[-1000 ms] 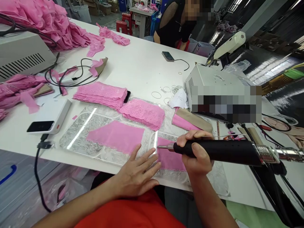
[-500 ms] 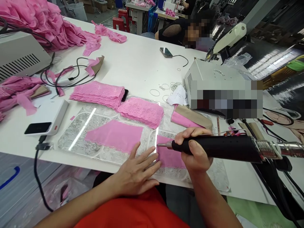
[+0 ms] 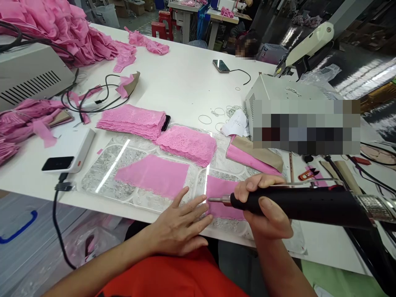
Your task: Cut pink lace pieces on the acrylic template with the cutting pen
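My right hand [image 3: 262, 206] is wrapped round a black handheld cutting tool [image 3: 306, 204], whose metal tip [image 3: 213, 199] touches the left edge of a small pink lace piece [image 3: 221, 189]. My left hand [image 3: 177, 227] lies flat with fingers spread on the clear acrylic template [image 3: 108, 169], just left of that piece. A larger pink lace piece [image 3: 153, 175] lies under the template to the left. Two stacks of cut pink lace [image 3: 131, 119] [image 3: 187, 144] rest at the template's far edge.
A white power bank with a phone [image 3: 68, 159] lies left of the template. Grey machine boxes stand at the left [image 3: 29, 74] and right [image 3: 278, 97]. Heaps of pink lace [image 3: 62, 29], black cables [image 3: 93, 103], rubber bands [image 3: 204, 119], another phone [image 3: 220, 66] and a person [image 3: 246, 47] lie beyond.
The view has shifted slightly; the tool tip and my right hand have edged down along the small piece's left edge. My left hand stays flat in place. The person across has bent lower.
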Demonstrator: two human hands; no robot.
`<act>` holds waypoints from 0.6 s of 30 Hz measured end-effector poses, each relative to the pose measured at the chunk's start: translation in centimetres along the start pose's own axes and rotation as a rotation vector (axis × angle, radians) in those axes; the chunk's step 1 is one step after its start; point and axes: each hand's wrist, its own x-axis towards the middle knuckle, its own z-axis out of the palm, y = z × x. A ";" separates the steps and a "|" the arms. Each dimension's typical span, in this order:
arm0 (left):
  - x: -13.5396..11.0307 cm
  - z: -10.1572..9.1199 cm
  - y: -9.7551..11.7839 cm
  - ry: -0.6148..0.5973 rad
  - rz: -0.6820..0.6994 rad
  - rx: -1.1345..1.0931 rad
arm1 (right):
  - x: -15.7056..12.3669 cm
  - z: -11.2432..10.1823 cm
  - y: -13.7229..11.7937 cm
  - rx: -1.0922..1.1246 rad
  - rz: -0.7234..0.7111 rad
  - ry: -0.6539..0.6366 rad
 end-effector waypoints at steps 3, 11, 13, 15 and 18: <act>0.0 0.0 0.0 -0.006 -0.004 -0.003 | -0.1 0.1 0.1 0.013 0.013 -0.011; 0.1 0.0 0.0 -0.008 -0.016 -0.007 | -0.2 0.0 0.0 0.001 0.033 -0.050; 0.1 0.1 0.0 -0.005 -0.014 -0.008 | -0.3 -0.1 0.1 -0.007 0.033 -0.055; 0.1 0.1 0.0 0.004 -0.013 -0.012 | -0.3 -0.1 0.2 -0.012 0.030 -0.061; 0.0 0.2 0.0 0.015 -0.015 -0.004 | -0.3 0.0 0.2 -0.027 0.029 -0.062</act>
